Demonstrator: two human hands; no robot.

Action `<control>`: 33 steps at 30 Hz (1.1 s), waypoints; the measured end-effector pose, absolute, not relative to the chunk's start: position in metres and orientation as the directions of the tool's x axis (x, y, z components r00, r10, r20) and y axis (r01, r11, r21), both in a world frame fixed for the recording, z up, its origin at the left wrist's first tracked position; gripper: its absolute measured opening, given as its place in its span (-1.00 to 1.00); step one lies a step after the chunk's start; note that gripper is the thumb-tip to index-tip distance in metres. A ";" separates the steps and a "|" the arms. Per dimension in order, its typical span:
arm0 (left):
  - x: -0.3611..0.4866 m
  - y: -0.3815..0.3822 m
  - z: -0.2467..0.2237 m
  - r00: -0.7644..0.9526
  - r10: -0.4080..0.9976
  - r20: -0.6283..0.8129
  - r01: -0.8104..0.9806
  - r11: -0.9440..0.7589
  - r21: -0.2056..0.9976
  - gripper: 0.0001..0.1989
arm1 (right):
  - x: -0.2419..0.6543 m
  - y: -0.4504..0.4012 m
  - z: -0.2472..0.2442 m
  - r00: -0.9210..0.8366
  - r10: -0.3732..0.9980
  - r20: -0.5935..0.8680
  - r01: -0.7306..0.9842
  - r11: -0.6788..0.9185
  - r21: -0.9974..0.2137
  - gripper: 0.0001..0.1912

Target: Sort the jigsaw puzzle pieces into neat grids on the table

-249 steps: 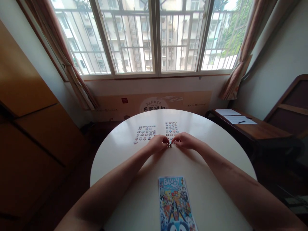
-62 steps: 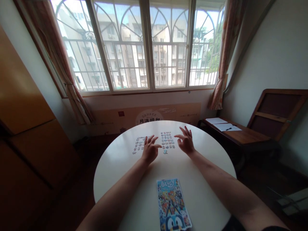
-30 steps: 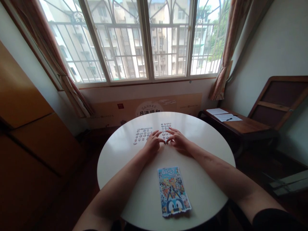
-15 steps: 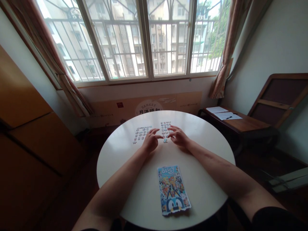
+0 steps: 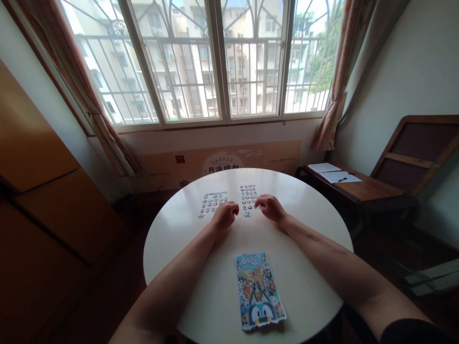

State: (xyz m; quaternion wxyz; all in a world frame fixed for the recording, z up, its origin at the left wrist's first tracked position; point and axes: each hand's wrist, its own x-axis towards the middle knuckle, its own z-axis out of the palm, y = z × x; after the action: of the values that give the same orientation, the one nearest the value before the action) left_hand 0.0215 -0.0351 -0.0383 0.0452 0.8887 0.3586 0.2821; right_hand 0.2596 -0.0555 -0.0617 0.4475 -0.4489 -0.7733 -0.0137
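On the round white table, small puzzle pieces lie in two groups. My left hand rests by the right edge of the left group, its fingers curled in; whether they hold anything is hidden. My right hand is at the right side of the right group, fingers bent together, fingertips at a piece too small to make out clearly. One bluish piece lies below that group, between my hands. Nearer to me lies a colourful Bluey picture sheet.
Behind the table stand a printed cardboard panel and a barred window. At the right, a wooden chair bears papers and a pen. Orange-brown cabinets stand at the left.
My fingers have curled in on both hands, and my right hand has moved slightly right, away from the lone piece. The whole view has shifted a little downward.
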 end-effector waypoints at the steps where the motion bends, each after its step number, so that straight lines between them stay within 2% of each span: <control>1: 0.021 -0.035 -0.038 0.580 0.664 0.473 0.614 -0.737 0.282 -0.71 | 0.260 -0.055 -0.062 -0.191 0.686 0.702 0.702 0.595 -0.391 -0.63; 12: 0.027 -0.049 -0.030 0.653 0.650 0.388 0.579 -0.759 0.298 -0.77 | 0.266 -0.054 -0.062 -0.101 0.724 0.683 0.657 0.564 -0.500 -0.70; 24: 0.027 -0.051 -0.026 0.686 0.646 0.334 0.628 -0.758 0.178 -0.83 | 0.267 -0.054 -0.058 -0.075 0.724 0.686 0.610 0.578 -0.542 -0.71; 33: 0.030 -0.058 -0.031 0.675 0.650 0.349 0.620 -0.756 0.209 -0.85 | 0.274 -0.052 -0.056 -0.045 0.715 0.698 0.608 0.574 -0.549 -0.71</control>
State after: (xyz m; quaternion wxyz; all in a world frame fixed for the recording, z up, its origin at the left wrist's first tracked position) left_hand 0.0304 -0.0585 -0.0305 0.0363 0.9144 0.3472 0.2048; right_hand 0.2739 -0.0517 -0.0563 0.5168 -0.4587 -0.7209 0.0520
